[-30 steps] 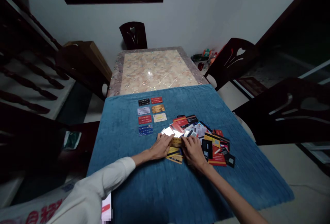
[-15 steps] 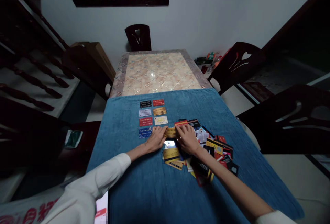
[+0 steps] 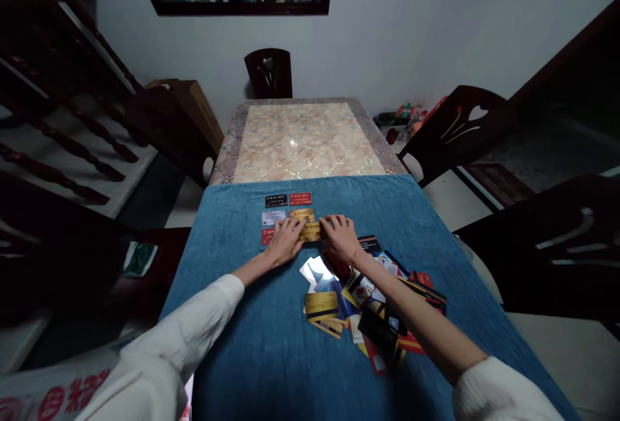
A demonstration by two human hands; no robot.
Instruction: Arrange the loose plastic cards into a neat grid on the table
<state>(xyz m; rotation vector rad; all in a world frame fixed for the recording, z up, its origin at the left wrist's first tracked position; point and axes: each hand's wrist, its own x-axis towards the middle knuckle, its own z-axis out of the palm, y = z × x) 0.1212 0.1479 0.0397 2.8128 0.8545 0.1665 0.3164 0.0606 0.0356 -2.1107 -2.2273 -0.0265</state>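
Note:
Both hands grip a gold card (image 3: 310, 232) by its opposite short ends, over the neat rows of cards. My left hand (image 3: 287, 241) pinches its left end and covers part of the rows. My right hand (image 3: 343, 239) has its fingers closed on the right end. Beyond them lie a black card (image 3: 276, 201), a red card (image 3: 300, 199), a silver-white card (image 3: 274, 217) and a second gold card (image 3: 298, 214). Another red card (image 3: 267, 236) shows partly beside my left hand. Whether the held card touches the cards beneath, I cannot tell.
A loose, overlapping heap of cards (image 3: 380, 330) spreads below and right of my right hand. The blue cloth (image 3: 242, 350) covers the near part of the table (image 3: 295, 130). Dark wooden chairs (image 3: 269, 72) stand around it.
Both hands have moved away from me and slightly left with the gold card, onto the rows. More of the heap's near-left part is uncovered. The camera view has shifted slightly.

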